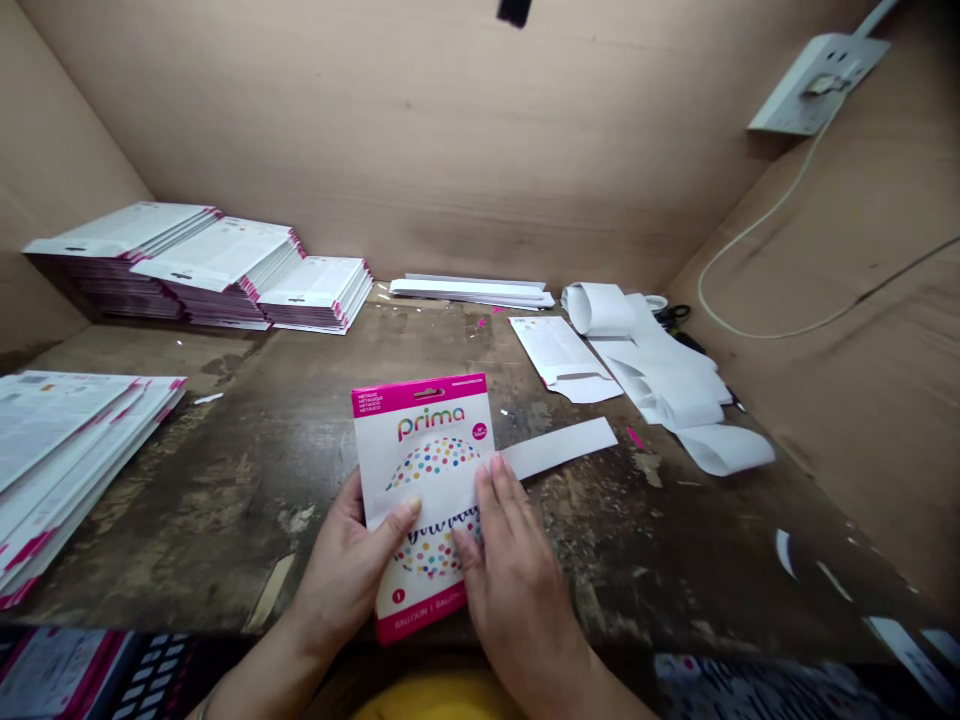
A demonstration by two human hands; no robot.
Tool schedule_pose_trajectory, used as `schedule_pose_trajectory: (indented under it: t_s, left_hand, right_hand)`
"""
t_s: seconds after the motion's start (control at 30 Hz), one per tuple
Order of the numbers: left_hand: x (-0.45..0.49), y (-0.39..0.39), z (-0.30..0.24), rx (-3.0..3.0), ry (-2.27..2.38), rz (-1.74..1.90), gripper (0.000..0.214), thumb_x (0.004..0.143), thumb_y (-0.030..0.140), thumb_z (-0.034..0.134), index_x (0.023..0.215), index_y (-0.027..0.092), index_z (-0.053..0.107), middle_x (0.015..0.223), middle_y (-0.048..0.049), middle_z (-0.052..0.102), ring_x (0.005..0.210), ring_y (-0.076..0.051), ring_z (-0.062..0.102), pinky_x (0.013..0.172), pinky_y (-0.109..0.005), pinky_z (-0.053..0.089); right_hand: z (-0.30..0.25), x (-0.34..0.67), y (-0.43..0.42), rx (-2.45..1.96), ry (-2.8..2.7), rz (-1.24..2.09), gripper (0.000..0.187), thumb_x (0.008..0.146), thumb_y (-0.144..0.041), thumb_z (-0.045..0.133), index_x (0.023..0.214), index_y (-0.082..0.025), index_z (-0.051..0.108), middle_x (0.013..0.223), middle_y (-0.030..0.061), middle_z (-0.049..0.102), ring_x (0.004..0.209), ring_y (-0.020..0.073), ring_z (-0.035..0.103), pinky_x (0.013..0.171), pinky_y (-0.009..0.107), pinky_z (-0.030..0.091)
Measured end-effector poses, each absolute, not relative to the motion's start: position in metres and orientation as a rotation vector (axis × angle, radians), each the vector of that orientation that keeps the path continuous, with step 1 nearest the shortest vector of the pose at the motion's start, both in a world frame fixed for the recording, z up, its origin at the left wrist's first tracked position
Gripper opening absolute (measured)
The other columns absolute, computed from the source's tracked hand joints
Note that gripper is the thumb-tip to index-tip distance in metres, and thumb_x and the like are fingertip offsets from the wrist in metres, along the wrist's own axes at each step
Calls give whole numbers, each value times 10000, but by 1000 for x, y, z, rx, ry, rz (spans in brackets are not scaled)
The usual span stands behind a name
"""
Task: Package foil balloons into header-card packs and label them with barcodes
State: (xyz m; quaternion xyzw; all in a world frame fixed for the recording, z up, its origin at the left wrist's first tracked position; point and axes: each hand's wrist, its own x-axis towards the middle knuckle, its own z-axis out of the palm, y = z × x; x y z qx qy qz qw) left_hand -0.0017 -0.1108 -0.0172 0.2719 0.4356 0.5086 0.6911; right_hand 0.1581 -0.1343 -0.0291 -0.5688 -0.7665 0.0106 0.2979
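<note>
A white and pink balloon package [427,440], printed "prima" with coloured dots, lies at the near edge of the worn wooden table [247,450]. My left hand [352,560] grips its left side, thumb pressed on the front. My right hand [510,560] rests on its right side, fingers pressed flat on a white paper strip [559,447] that runs across the package and sticks out to the right.
Stacks of the same packages stand at the back left [217,265] and along the left edge [67,440]. Loose white strips and backing paper [660,370] lie at the right, with scissors [671,315] behind. A power strip [817,80] and cables hang on the right cardboard wall.
</note>
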Motion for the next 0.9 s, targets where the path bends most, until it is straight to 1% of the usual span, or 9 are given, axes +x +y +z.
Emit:
schedule_pose_trajectory:
  t_s: [0.13, 0.23, 0.33, 0.4, 0.5, 0.67, 0.77, 0.83, 0.9]
  left_hand:
    - [-4, -109, -21, 577, 945, 1107, 668, 724, 303, 747, 1281, 269, 380, 1175, -95, 649, 973, -288, 664, 807, -412, 566]
    - [-4, -109, -21, 540, 935, 1050, 716, 695, 316, 766, 1291, 280, 370, 1172, -96, 652, 946, -294, 672, 797, -424, 568]
    - [-2, -110, -19, 474, 924, 1032, 748, 678, 308, 774, 1299, 276, 357, 1162, -102, 657, 929, -302, 677, 792, -438, 569]
    - [1, -111, -18, 434, 904, 1034, 724, 688, 286, 767, 1286, 276, 358, 1165, -104, 656, 929, -303, 677, 790, -440, 568]
    - [4, -110, -16, 418, 864, 1039, 672, 715, 261, 748, 1266, 280, 364, 1160, -99, 658, 941, -303, 674, 799, -444, 564]
    - [2, -107, -12, 456, 832, 1052, 628, 740, 276, 739, 1263, 263, 391, 1176, -107, 652, 998, -306, 653, 843, -442, 544]
    - [-7, -107, -10, 420, 741, 953, 547, 800, 466, 645, 1242, 199, 463, 1164, -154, 652, 1030, -321, 638, 861, -449, 529]
    - [-11, -107, -10, 352, 636, 846, 631, 805, 623, 530, 1205, 134, 520, 1128, -201, 658, 1041, -348, 627, 862, -474, 520]
    - [-11, -107, -14, 289, 592, 810, 631, 812, 628, 514, 1156, 101, 562, 1077, -211, 676, 1027, -351, 633, 864, -482, 514]
  right_hand:
    - [-24, 165, -126, -1560, -1701, 458, 568, 894, -315, 513, 1404, -105, 378, 1389, 193, 448, 1248, 318, 466, 990, 483, 450]
    - [-16, 170, -115, -1447, -1230, 1055, 515, 839, -369, 607, 1302, -169, 502, 1218, 141, 619, 1078, 302, 607, 894, 451, 518]
    - [-8, 177, -105, -1176, -795, 1629, 412, 772, -354, 696, 1118, -156, 596, 1038, 121, 704, 956, 296, 663, 814, 449, 547]
    - [-3, 181, -101, -1065, -651, 1852, 388, 724, -317, 747, 1040, -133, 616, 961, 127, 720, 915, 296, 676, 806, 463, 542]
    - [1, 184, -97, -997, -580, 1975, 389, 688, -280, 780, 1008, -122, 625, 931, 134, 723, 903, 294, 680, 831, 480, 524]
    - [5, 185, -96, -993, -524, 1915, 388, 725, -233, 754, 1073, -161, 599, 971, 112, 721, 930, 283, 676, 882, 503, 498]
    - [5, 189, -95, -992, -451, 1865, 373, 738, -221, 738, 1080, -182, 593, 1004, 107, 717, 950, 286, 670, 898, 516, 490]
    - [4, 192, -93, -993, -398, 1852, 362, 746, -233, 724, 1082, -193, 594, 1032, 110, 710, 958, 292, 666, 898, 523, 489]
    - [2, 194, -93, -996, -358, 1874, 349, 758, -245, 705, 1085, -192, 595, 1054, 119, 703, 963, 298, 664, 899, 526, 487]
